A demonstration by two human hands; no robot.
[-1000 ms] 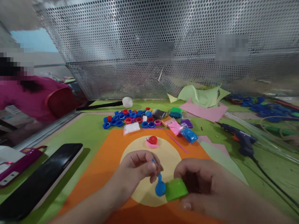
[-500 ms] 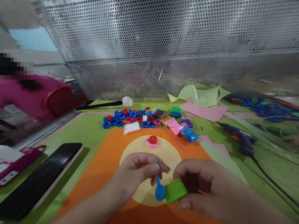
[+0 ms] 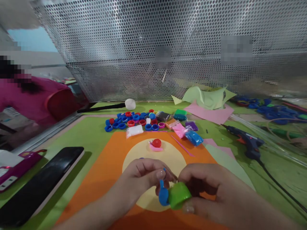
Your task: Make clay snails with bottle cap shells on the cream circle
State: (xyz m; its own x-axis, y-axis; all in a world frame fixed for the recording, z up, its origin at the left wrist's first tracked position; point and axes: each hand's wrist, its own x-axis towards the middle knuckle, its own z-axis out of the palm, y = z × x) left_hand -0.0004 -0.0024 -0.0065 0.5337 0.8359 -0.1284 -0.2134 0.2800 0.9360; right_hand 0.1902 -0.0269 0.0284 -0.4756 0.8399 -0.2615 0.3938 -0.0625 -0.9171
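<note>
The left hand [image 3: 144, 179] pinches a small blue bit [image 3: 164, 169] between thumb and fingertips, while the right hand [image 3: 211, 185] grips a green cap [image 3: 180, 195] between its thumb and curled fingers. Between the two hands, a blue disc [image 3: 164, 195] with a thin stalk sits against the left edge of the green cap, its stalk pointing up toward the left thumb; whether that thumb touches the stalk cannot be told.

Beneath the hands lies an orange sheet [image 3: 96, 179] bearing a pale yellow circle [image 3: 134, 150]. Just beyond the fingers, on that circle, rests a little snail figure [image 3: 157, 143] with a red shell and pink body. Farther out from the hands are a cluster of blue and red rings [image 3: 130, 123], a white packet [image 3: 134, 131] and a blue packet [image 3: 193, 138], with a pink strip [image 3: 182, 146] lying nearer. Off to the right of the right hand, a glue gun [image 3: 250, 140] lies on the green counter [image 3: 96, 127]; well left of the left hand is a black phone [image 3: 48, 182].
</note>
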